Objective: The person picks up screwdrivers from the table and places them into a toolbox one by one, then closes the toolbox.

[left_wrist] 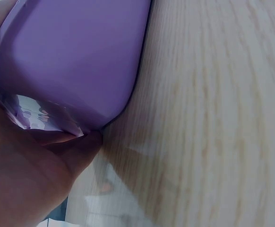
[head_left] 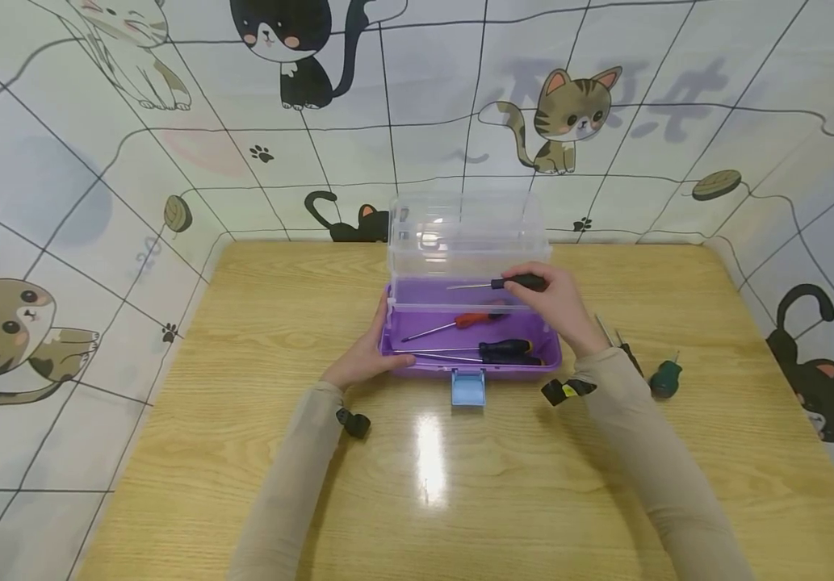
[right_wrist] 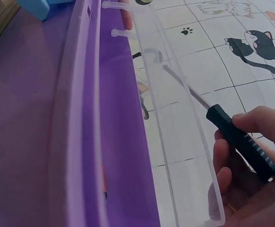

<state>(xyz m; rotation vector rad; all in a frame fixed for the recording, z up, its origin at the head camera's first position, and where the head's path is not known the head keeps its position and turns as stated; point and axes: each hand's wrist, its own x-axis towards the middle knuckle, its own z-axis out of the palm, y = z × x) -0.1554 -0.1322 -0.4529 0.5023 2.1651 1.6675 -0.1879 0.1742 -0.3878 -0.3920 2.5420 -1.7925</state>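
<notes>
A purple toolbox [head_left: 427,373] stands on the wooden table, its clear lid [head_left: 467,234] raised at the back and a light-blue latch [head_left: 468,389] hanging in front. My left hand [head_left: 364,355] grips the box's left end, the thumb along the front rim. Above the back of the box, my right hand [head_left: 558,300] holds a screwdriver [right_wrist: 241,142] by its black handle, shaft pointing left. Inside lie a red-handled screwdriver [head_left: 469,320] and two black-handled screwdrivers [head_left: 507,347]. The left wrist view shows the left fingers [left_wrist: 83,151] against the box's corner.
Right of the box, a green stubby screwdriver [head_left: 666,379] lies on the table [head_left: 257,323]. Beside it, a dark-handled screwdriver [head_left: 629,353] and another thin shaft [head_left: 603,329] are partly hidden by the right sleeve. Cat-printed walls [head_left: 431,145] enclose the table's back and sides.
</notes>
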